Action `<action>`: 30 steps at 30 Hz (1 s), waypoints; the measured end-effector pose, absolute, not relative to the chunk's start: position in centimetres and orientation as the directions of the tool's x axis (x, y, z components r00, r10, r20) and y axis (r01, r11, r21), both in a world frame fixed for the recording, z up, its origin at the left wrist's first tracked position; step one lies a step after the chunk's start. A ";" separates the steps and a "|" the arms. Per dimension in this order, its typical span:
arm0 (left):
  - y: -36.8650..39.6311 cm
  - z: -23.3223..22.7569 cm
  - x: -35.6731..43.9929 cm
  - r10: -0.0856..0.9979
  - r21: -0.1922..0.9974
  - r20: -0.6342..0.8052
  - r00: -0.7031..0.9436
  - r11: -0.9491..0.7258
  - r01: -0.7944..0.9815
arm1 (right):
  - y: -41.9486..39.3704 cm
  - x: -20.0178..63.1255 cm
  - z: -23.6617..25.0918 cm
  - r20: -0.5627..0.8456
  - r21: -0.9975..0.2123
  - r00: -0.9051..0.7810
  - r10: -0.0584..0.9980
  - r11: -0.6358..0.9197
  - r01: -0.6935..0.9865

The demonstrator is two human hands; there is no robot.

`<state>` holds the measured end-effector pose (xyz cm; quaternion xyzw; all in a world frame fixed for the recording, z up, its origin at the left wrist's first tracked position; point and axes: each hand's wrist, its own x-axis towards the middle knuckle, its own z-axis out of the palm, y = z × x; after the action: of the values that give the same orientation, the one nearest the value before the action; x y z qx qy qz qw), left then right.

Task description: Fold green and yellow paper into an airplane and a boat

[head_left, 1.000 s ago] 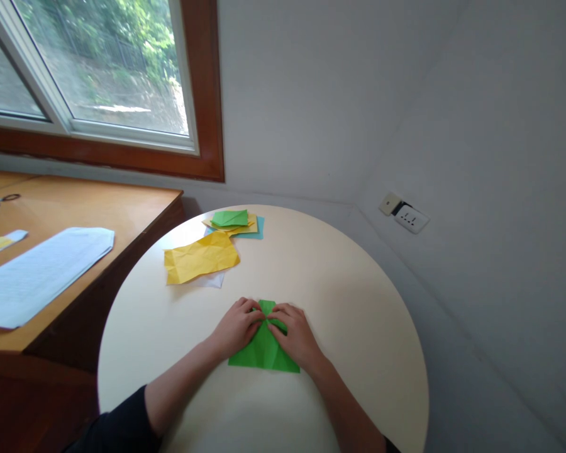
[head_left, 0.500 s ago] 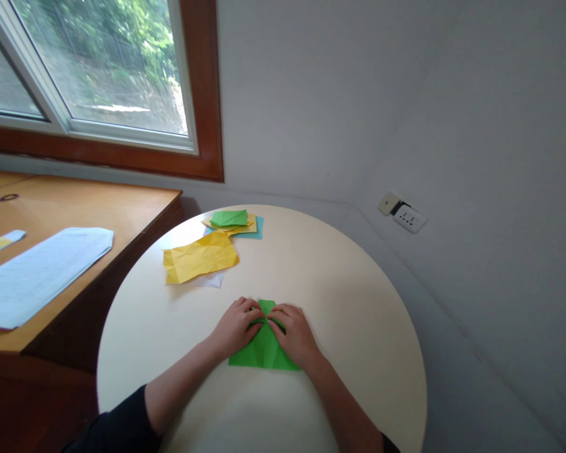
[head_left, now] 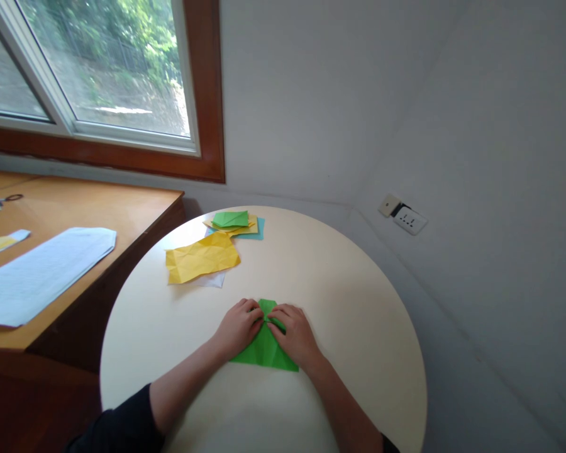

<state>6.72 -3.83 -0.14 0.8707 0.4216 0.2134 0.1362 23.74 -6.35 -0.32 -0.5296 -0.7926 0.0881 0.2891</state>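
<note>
Both hands flat on the green paper (head_left: pixel 264 349): left hand (head_left: pixel 239 328) and right hand (head_left: pixel 296 336) fingertips meeting at its far tip, long axis running away.

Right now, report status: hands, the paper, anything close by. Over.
Left hand and right hand both pressing green paper, flat on round table. Crumpled yellow sheet beyond, apart.
</note>
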 end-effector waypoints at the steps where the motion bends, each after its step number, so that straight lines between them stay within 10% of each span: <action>1: -3.8 -0.1 6.7 0.794 0.419 0.256 0.552 -0.606 0.676 | -6.4 23.7 -0.3 0.366 -0.440 -0.274 0.889 0.425 0.791; 24: -4.2 0.3 7.7 0.833 0.373 0.263 0.487 -0.553 0.745 | -6.8 23.0 -0.3 0.480 -0.178 -0.335 0.811 0.464 0.868; 30: -4.3 0.7 7.9 0.842 0.366 0.264 0.470 -0.539 0.759 | -7.1 22.6 -0.1 0.581 -0.367 -0.229 0.781 0.502 0.783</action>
<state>7.86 -4.26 0.68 0.8517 0.4699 0.2098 0.0991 22.65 -7.08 -0.08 -0.4989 -0.7839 -0.0012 0.3697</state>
